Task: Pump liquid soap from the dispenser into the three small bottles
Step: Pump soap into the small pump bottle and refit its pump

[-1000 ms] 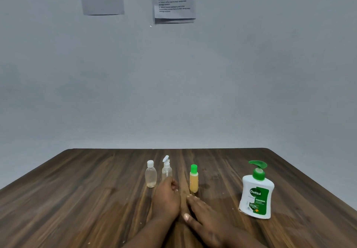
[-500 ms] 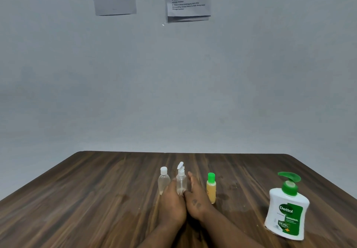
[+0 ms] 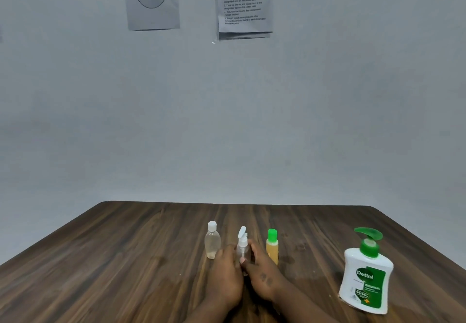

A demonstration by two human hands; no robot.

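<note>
Worktop (image 3: 126,259): dark wood grain, set against a plain grey wall.

Three small bottles stand in a row near the middle of the worktop, caps on. From the person's left:
- clear bottle (image 3: 212,243), white flip cap, upright
- spray bottle (image 3: 242,240), white nozzle
- yellow bottle (image 3: 272,246), green cap, upright

Left hand (image 3: 227,277): grip closed round the left side of the spray bottle, fingers curled about its body.

Right hand (image 3: 262,277): grip closed on the right side of the same bottle, thumb lying across its front.

Only the nozzle and upper body show between the two hands. The base is hidden, so I cannot tell whether it rests on the worktop.

The clear bottle stands just beside the left hand's fingers. The right hand overlaps the lower part of the yellow bottle in view; contact cannot be told.

Soap dispenser (image 3: 365,274): white body, green pump and label, upright at the person's right. It is well apart from the row, with no hand on it.

Wall: a sheet with a circled 16 (image 3: 152,0), and to its right a printed sheet (image 3: 244,2) whose text is too small to read.
</note>
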